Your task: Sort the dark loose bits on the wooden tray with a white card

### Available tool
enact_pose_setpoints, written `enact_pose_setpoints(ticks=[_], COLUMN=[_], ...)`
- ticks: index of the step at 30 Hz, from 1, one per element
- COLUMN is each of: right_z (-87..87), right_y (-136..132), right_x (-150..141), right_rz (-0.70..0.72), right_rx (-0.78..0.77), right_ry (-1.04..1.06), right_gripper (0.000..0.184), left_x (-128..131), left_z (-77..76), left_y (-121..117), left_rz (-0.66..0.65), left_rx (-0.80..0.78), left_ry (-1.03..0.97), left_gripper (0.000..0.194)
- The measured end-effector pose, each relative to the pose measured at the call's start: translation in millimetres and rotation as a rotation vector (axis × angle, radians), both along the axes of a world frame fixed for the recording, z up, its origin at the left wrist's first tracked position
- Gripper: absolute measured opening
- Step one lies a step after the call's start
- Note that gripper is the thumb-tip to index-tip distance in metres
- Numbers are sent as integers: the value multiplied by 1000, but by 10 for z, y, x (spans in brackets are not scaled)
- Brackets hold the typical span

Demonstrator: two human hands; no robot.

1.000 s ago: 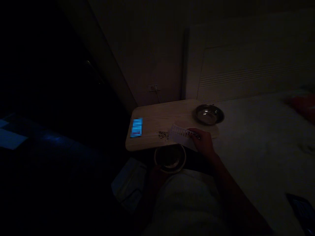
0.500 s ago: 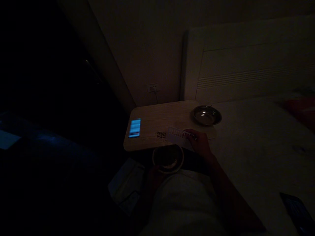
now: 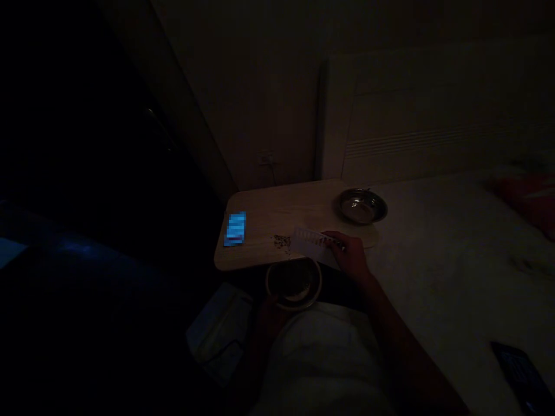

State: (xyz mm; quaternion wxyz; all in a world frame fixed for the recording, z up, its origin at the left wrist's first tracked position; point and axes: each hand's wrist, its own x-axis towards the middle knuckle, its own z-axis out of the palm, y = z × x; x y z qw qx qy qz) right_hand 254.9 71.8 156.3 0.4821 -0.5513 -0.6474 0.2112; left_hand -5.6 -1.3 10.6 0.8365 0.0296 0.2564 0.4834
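Observation:
It is very dark. My right hand (image 3: 350, 254) is closed around one end of a pale, flat plastic piece with a row of slots (image 3: 310, 241), held low over the wooden tabletop (image 3: 269, 202). Just off its left end lies a small scatter of dark grains (image 3: 281, 241), too small to name. Below the table's near edge, my left hand (image 3: 271, 312) grips the near-left rim of a round bowl (image 3: 319, 283). The bowl's inside looks dark, with a pale patch near the bottom; what it holds is hard to make out.
A lit phone (image 3: 235, 229) lies at the tabletop's left end. A shiny metal bowl (image 3: 363, 206) stands at the right end, beside the bed (image 3: 433, 242). A dark tablet-like device (image 3: 522, 372) rests on the bed. Behind is a wall socket (image 3: 266, 158) with a cord.
The plastic piece and my right hand have barely moved relative to the table. My left hand still holds the bowl. The whole view has shifted slightly.

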Motion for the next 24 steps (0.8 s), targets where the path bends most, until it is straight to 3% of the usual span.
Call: enact_pose_setpoints(ticks=[7,11,16,24], right_z=[-70,-50,-25,-5], right_y=[8,2,2,-7], right_x=[-2,-38,-73,-82], right_rz=[-5,31,65,77], right_rx=[10,0,-10,-15], right_ry=[15,12,6,-13], right_gripper=[26,26,26,27], left_x=[16,-8,-5,36], left_z=[136,93,15,89], left_y=[-6,1,-2,2], left_rz=[13,4,85,42], left_rx=[-77,-86,-87,-113], left_ry=[40,34,90,127], left_gripper=[27,29,36,26])
